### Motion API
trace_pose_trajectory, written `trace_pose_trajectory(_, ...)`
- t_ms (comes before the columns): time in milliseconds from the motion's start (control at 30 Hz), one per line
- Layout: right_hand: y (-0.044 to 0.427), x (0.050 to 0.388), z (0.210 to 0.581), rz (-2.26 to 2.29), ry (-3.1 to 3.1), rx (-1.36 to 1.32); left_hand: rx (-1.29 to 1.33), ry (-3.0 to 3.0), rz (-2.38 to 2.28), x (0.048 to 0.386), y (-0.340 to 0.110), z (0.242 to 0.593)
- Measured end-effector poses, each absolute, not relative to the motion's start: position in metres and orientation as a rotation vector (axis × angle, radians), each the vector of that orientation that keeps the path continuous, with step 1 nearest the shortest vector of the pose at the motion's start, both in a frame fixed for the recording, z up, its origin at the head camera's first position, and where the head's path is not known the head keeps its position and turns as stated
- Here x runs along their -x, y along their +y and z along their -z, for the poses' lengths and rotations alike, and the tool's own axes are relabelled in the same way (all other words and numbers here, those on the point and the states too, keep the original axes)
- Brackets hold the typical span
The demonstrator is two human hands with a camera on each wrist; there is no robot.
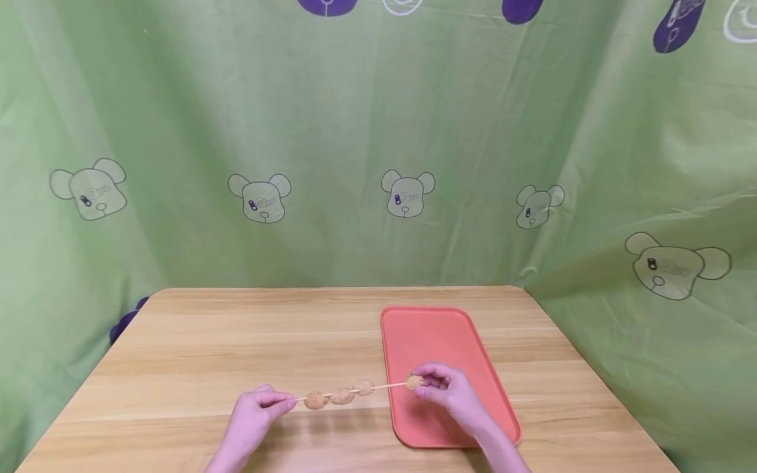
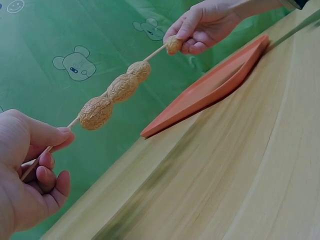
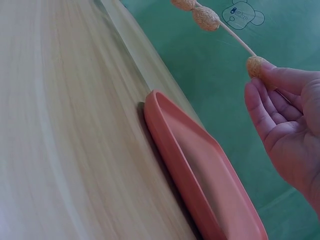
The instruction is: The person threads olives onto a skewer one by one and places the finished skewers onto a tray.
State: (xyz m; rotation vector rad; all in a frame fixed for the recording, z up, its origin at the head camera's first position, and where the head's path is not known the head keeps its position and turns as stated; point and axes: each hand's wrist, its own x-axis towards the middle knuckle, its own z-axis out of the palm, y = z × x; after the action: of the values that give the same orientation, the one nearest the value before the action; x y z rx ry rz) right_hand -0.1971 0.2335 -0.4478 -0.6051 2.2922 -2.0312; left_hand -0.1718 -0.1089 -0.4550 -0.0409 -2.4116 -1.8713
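Note:
A thin wooden skewer [image 1: 384, 386] is held level above the table. My left hand [image 1: 253, 415] pinches its left end between thumb and forefinger, and the stick's tail runs across the palm in the left wrist view. Three light-brown, wrinkled balls [image 2: 122, 88] sit close together on the skewer, nearer the left hand. A bare stretch of stick separates them from a smaller brown ball [image 3: 255, 66], pinched at the right end by the thumb and fingers of my right hand [image 1: 451, 395]. Whether the tip passes through that ball is hidden by the fingers.
Below the right hand, a shallow red-orange tray [image 1: 434, 328] with a raised rim lies on the wooden table [image 1: 236, 341]. Green curtain [image 1: 331, 243] printed with bear heads hangs behind the table and along its sides.

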Motion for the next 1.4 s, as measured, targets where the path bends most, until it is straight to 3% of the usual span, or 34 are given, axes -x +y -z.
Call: trace_pose_trajectory(1400, 0.223, 0.194, 0.447, 2.139, 2.240, 0.650, 0.053, -2.409, 1.859, 0.173, -0.100, 0.459)
